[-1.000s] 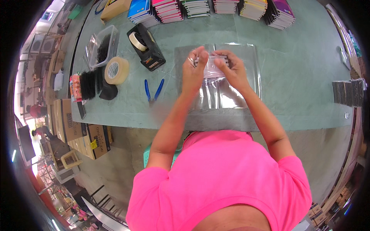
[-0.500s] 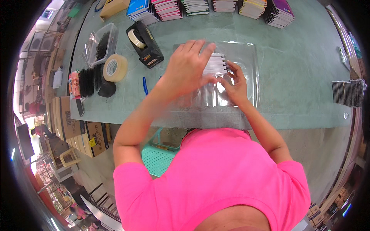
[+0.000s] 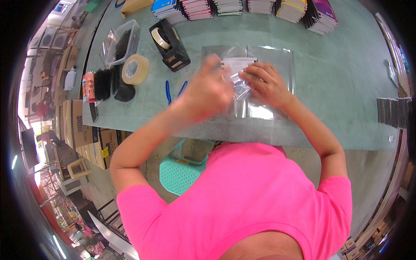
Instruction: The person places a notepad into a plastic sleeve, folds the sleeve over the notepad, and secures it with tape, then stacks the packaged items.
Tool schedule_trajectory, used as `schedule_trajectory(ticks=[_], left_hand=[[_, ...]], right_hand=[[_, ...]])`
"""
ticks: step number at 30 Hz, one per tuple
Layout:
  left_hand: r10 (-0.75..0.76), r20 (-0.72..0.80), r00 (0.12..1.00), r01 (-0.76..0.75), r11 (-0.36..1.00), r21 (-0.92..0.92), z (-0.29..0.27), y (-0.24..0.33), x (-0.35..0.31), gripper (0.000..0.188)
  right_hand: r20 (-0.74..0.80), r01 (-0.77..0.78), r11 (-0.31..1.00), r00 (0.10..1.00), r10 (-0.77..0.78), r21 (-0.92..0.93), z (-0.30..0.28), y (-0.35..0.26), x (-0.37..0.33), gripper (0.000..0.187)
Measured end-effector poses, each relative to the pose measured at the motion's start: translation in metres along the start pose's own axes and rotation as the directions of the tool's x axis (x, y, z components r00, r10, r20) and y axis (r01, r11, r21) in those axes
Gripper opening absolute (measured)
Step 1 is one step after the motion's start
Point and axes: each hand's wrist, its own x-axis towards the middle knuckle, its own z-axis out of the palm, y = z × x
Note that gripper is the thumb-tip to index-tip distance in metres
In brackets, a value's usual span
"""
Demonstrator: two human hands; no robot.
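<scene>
A small stack of spiral-bound notebooks, white with black binding at its ends, sits on clear plastic sheets near the table's front edge. Shiny plastic film is bunched at its near side. My right hand bends its fingers over the stack's right end, pinching the film there. At the left side of the stack is my left hand, smeared by motion; I cannot make out what its fingers do. Two blue handles lie left of it, partly behind my left forearm.
A black tape dispenser, a wide tape roll, a clear plastic box and black brushes are at the left. Notebook stacks line the far side. Another stack lies far right. A green stool stands below the table.
The notebook stack has turned, its black binding now showing at both ends. My right hand has moved up over its right end. My left hand has come down and left. The view has shifted slightly.
</scene>
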Motion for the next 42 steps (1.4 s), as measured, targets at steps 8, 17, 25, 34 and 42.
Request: schedule_trajectory(ticks=[8,17,25,34,42], left_hand=[[-0.034,-0.199,0.979,-0.007,0.98,-0.199,0.008,-0.055,0.026,0.009],[0.103,-0.061,0.993,-0.116,0.958,-0.261,0.024,-0.053,0.071,0.006],[-0.259,-0.138,0.956,0.164,0.863,-0.478,-0.004,-0.081,0.047,0.024],[-0.742,-0.051,0.668,0.29,0.322,-0.901,0.022,-0.024,0.009,0.027],[-0.559,-0.554,0.617,0.263,0.81,-0.524,0.08,0.022,0.019,0.043]], right_hand=[[0.054,-0.029,0.999,0.998,0.03,-0.031,0.002,-0.004,-0.003,0.042],[-0.011,-0.131,0.988,0.991,0.132,0.081,0.009,-0.008,-0.008,0.037],[-0.128,-0.12,0.98,0.987,0.101,-0.157,0.001,-0.016,0.001,0.039],[0.052,-0.144,0.986,0.989,0.14,0.079,-0.005,0.001,-0.001,0.046],[0.087,-0.161,0.975,0.985,0.149,0.154,-0.009,0.001,0.006,0.037]])
